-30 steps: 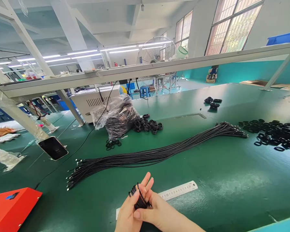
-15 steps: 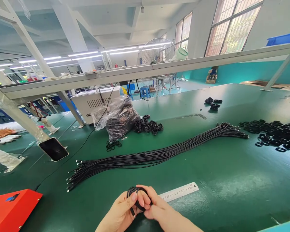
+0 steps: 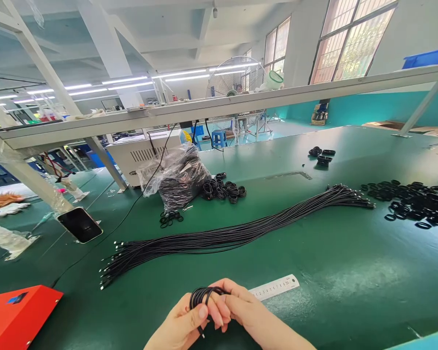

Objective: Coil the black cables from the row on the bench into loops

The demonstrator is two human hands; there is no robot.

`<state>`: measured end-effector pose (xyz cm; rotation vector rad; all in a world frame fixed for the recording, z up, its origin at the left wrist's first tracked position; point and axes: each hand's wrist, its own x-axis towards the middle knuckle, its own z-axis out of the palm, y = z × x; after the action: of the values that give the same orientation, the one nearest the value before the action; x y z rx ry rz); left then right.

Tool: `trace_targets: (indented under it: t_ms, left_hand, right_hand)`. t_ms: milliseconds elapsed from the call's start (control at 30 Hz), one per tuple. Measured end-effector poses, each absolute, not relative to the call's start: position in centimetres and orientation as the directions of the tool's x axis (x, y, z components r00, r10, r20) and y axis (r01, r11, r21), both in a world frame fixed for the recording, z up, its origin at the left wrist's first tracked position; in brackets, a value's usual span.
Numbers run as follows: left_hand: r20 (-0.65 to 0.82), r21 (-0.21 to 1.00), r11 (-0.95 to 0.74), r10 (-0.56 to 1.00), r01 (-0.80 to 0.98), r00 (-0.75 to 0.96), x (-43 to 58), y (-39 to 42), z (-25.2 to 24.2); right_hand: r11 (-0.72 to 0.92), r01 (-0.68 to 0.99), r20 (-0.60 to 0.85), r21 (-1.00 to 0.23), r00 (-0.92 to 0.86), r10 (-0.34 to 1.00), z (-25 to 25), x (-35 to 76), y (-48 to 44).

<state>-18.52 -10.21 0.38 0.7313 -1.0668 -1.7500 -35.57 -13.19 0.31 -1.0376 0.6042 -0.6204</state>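
A black cable [image 3: 200, 296] is wound in a small coil between my two hands, near the front edge of the table. My left hand [image 3: 186, 318] grips the coil from the left, its thumb pressed over the loops. My right hand [image 3: 237, 301] closes on the coil from the right, some fingers curled inside the loops. One plug end pokes out below my left thumb. Beyond my hands, a long bundle of straight black cables [image 3: 219, 238] lies across the table. A steel ruler [image 3: 275, 287] rests just behind my right hand, partly covered by it.
Many black rings [image 3: 419, 204] are heaped at the right. Coiled black pieces [image 3: 224, 189] lie beside a clear plastic bag [image 3: 184, 180]. A phone [image 3: 80, 225] leans against a post at the left, and a red machine [image 3: 22, 316] stands front left.
My right hand has shifted slightly and turned around the coil, its fingers now lower. The cable loops sit more sideways over the fingers. My left hand keeps its hold.
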Motion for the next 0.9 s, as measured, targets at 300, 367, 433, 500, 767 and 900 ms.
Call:
trace_targets:
  t_ms: [300, 367, 433, 500, 767, 900]
  left_hand:
    - [-0.106, 0.993, -0.114, -0.842, -0.019, -0.529, -16.2, -10.8, 1.7]
    - [-0.14, 0.99, -0.127, -0.83, -0.061, -0.54, -16.2, -11.0, 2.0]
    - [-0.161, 0.987, -0.147, -0.791, -0.072, -0.591, -16.1, -11.1, 2.4]
    - [-0.153, 0.985, -0.165, -0.746, -0.042, -0.648, -16.1, -11.2, 2.7]
    - [-0.167, 0.986, -0.112, -0.714, -0.125, -0.68, -16.0, -10.2, 4.0]
    - [-0.211, 0.974, -0.213, -0.758, -0.071, -0.617, -16.7, -8.9, 4.1]
  right_hand:
    - [-0.192, -0.111, 0.07, -0.975, 0.668, -0.741, 1.4, -37.6, -13.5]
    - [-0.236, -0.16, 0.065, -0.959, 0.681, -0.729, 1.6, -37.9, -13.5]
    - [-0.194, -0.175, 0.002, -0.965, 0.737, -0.676, 1.7, -38.3, -13.9]
    - [-0.036, -0.136, -0.095, -0.99, 0.833, -0.546, 1.7, -38.7, -14.7]
    - [0.463, -0.117, -0.167, -0.878, 0.984, -0.068, 1.4, -39.6, -16.7]
    - [0.511, -0.129, -0.213, -0.85, 0.971, -0.11, 1.2, -40.1, -16.0]
